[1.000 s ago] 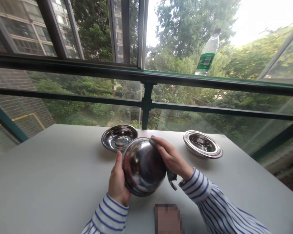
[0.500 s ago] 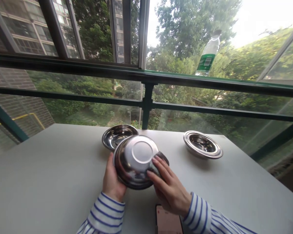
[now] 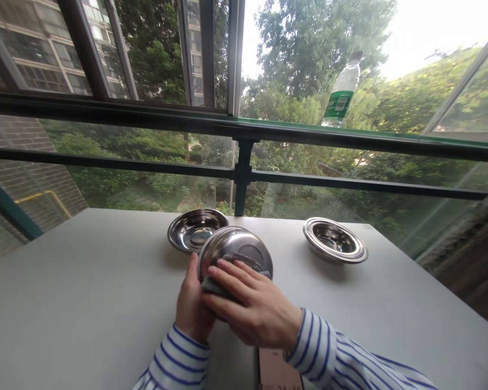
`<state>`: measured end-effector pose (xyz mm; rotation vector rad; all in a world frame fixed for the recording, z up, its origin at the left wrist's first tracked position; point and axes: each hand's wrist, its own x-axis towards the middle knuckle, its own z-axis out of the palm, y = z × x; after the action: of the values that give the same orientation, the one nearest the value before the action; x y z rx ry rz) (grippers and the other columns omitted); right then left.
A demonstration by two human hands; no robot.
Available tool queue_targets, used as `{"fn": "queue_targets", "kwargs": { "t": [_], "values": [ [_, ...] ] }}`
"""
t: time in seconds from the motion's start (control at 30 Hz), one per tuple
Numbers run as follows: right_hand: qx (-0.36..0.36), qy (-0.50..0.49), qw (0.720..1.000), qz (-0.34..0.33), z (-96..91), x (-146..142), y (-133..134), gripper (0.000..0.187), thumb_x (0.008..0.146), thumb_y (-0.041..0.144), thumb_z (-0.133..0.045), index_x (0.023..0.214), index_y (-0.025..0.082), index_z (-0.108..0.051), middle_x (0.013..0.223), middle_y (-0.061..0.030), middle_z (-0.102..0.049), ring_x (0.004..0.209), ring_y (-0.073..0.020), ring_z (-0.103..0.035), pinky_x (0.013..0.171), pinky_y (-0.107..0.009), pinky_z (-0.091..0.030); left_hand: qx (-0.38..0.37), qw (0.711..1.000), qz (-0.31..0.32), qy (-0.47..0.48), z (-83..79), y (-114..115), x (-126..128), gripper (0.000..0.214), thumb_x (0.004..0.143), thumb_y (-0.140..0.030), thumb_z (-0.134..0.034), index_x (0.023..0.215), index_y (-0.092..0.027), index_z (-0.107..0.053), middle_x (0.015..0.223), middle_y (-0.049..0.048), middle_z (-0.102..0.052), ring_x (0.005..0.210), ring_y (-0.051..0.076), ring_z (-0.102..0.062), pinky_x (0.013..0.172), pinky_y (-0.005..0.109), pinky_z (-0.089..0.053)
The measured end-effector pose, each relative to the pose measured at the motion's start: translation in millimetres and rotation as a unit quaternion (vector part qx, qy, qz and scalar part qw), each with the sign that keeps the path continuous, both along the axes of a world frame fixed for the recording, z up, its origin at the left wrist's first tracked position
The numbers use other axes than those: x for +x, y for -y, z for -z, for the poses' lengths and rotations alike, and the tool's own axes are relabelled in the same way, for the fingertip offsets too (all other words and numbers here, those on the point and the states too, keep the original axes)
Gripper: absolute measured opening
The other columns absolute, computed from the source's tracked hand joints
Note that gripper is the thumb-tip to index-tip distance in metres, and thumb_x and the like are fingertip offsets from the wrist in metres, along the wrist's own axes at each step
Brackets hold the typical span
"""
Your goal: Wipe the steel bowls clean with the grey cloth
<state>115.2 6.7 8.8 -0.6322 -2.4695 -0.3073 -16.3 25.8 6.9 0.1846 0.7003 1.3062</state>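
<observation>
A shiny steel bowl is held up above the table, its rounded underside facing me. My left hand grips it by the left rim, thumb along the side. Across the underside lies my right hand, pressing a grey-green cloth against the metal; part of the cloth is hidden beneath the fingers. Just behind the held bowl, a second steel bowl stands upright on the table, partly covered from view. Farther right are steel bowls that look nested, with wide rims.
The white table reaches to a dark green railing with glass. A phone lies at the near edge under my right wrist. On the railing ledge stands a clear plastic bottle with a green label.
My right hand has slid the cloth leftward across the bowl's underside, from its right edge to the middle and left. The held bowl has tilted slightly.
</observation>
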Motion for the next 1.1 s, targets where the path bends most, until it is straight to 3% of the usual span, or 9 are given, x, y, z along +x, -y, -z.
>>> {"fn": "queue_targets", "kwargs": {
  "t": [0.1, 0.2, 0.33, 0.47, 0.6, 0.7, 0.87, 1.03, 1.1],
  "values": [
    [-0.060, -0.043, 0.997, 0.026, -10.4, 5.2, -14.5, 0.039, 0.088, 0.021, -0.042, 0.126, 0.016, -0.049, 0.140, -0.0138, -0.039, 0.134, -0.0259, -0.027, 0.107, -0.046, -0.029, 0.030, 0.999, -0.013, -0.013, 1.8, 0.4, 2.8, 0.036, 0.086, -0.036, -0.047, 0.103, -0.010, -0.067, 0.097, 0.0106, -0.072, 0.098, 0.023, -0.064, 0.091, 0.034, -0.047],
    [-0.137, -0.136, 0.980, 0.058, -12.6, 21.1, -35.7, 0.042, 0.087, 0.016, -0.040, 0.127, 0.018, -0.050, 0.139, -0.0123, -0.041, 0.130, -0.0240, -0.033, 0.107, -0.045, -0.029, 0.033, 0.999, -0.023, -0.017, 2.5, -0.3, 5.0, 0.033, 0.085, -0.035, -0.051, 0.104, -0.013, -0.067, 0.096, 0.0095, -0.073, 0.099, 0.024, -0.064, 0.091, 0.036, -0.048],
    [-0.266, -0.371, 0.880, 0.133, -6.2, 51.8, -53.8, 0.034, 0.086, 0.028, -0.045, 0.118, 0.023, -0.059, 0.122, -0.0064, -0.058, 0.116, -0.0214, -0.050, 0.103, -0.040, -0.035, 0.029, 0.999, -0.017, -0.028, 1.7, -0.2, 3.7, 0.033, 0.083, -0.036, -0.053, 0.100, -0.012, -0.068, 0.093, 0.0104, -0.073, 0.098, 0.025, -0.064, 0.089, 0.037, -0.049],
    [-0.289, -0.457, 0.822, 0.179, -1.7, 75.2, -43.6, 0.039, 0.086, 0.040, -0.046, 0.119, 0.023, -0.058, 0.120, -0.0060, -0.060, 0.115, -0.0243, -0.051, 0.102, -0.044, -0.034, 0.041, 0.998, -0.024, -0.034, -1.3, 1.6, 1.6, 0.037, 0.082, -0.040, -0.054, 0.100, -0.012, -0.068, 0.091, 0.0106, -0.073, 0.092, 0.024, -0.066, 0.084, 0.035, -0.051],
    [-0.397, -0.559, 0.698, 0.206, 5.2, 83.7, -21.8, 0.046, 0.078, 0.044, -0.058, 0.120, 0.024, -0.057, 0.120, -0.0057, -0.060, 0.113, -0.0270, -0.052, 0.099, -0.044, -0.036, 0.060, 0.994, -0.051, -0.070, -1.7, 2.0, 0.3, 0.034, 0.078, -0.038, -0.060, 0.099, -0.013, -0.068, 0.088, 0.0081, -0.073, 0.079, 0.020, -0.067, 0.073, 0.030, -0.054],
    [-0.447, -0.596, 0.641, 0.186, 15.6, 87.5, -11.9, 0.049, 0.076, 0.045, -0.060, 0.121, 0.025, -0.055, 0.118, -0.0054, -0.061, 0.110, -0.0275, -0.054, 0.095, -0.044, -0.040, 0.099, 0.984, -0.084, -0.124, 3.6, 0.9, -2.4, 0.024, 0.070, -0.034, -0.070, 0.083, -0.014, -0.071, 0.075, 0.0030, -0.072, 0.063, 0.015, -0.065, 0.059, 0.023, -0.052],
    [-0.453, -0.622, 0.616, 0.167, 30.1, 93.5, -10.3, 0.048, 0.075, 0.045, -0.062, 0.118, 0.023, -0.059, 0.118, -0.0066, -0.062, 0.109, -0.0293, -0.055, 0.093, -0.045, -0.043, 0.157, 0.942, -0.092, -0.282, 9.6, 4.4, -6.1, 0.019, 0.060, -0.032, -0.076, 0.067, -0.016, -0.071, 0.053, -0.0024, -0.062, 0.049, 0.011, -0.055, 0.047, 0.019, -0.045],
    [-0.443, -0.647, 0.605, 0.139, 34.8, 92.9, -12.0, 0.043, 0.077, 0.042, -0.060, 0.116, 0.024, -0.059, 0.118, -0.0056, -0.062, 0.113, -0.0283, -0.053, 0.096, -0.046, -0.041, 0.252, 0.852, -0.106, -0.447, 3.5, 15.5, -1.3, 0.010, 0.061, -0.028, -0.074, 0.062, -0.018, -0.073, 0.050, -0.0006, -0.060, 0.047, 0.012, -0.052, 0.047, 0.021, -0.041],
    [-0.434, -0.647, 0.611, 0.140, 35.1, 92.3, -12.2, 0.043, 0.078, 0.042, -0.059, 0.116, 0.024, -0.059, 0.118, -0.0057, -0.062, 0.113, -0.0283, -0.054, 0.097, -0.048, -0.041, 0.318, 0.807, -0.062, -0.493, 5.1, 17.5, -0.1, 0.008, 0.065, -0.025, -0.072, 0.061, -0.019, -0.074, 0.050, 0.0008, -0.061, 0.047, 0.013, -0.051, 0.048, 0.023, -0.040]
  ]
}}
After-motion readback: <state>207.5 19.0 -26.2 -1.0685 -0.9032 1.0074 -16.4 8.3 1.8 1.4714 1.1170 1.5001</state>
